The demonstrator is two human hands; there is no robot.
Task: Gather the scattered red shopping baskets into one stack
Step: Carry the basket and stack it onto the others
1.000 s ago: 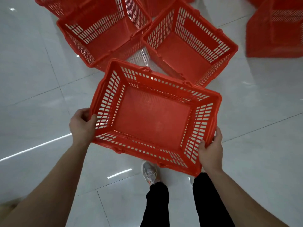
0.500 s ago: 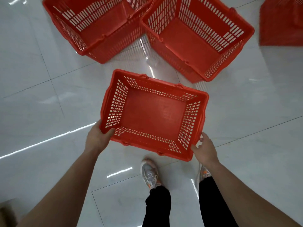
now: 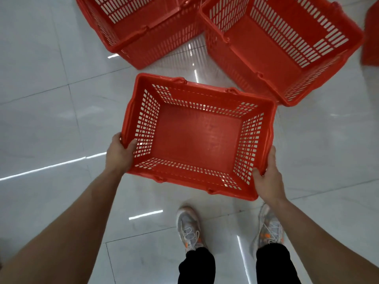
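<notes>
red plastic fills the head view. a slotted shopping basket (image 3: 196,138) sits at the centre, mouth up and empty, held by both short ends. the left hand (image 3: 119,153) grips its rim at the 8 o'clock corner, thumb hooked inside over the wall. the right hand (image 3: 268,177) grips the 4 o'clock corner the same way. whether the basket rests on the floor or hangs just above it, one cannot tell. at 11 o'clock a second basket (image 3: 147,27) stands upright on the glossy white tiles (image 3: 51,119). at 1 o'clock a third basket (image 3: 276,48) stands, its near corner just beside the held basket's far right corner. at 2 o'clock, cut by the edge, shows a red sliver (image 3: 372,37). at 6 o'clock are two grey trainers (image 3: 189,228) with orange marks, below black trouser legs (image 3: 196,265).
</notes>
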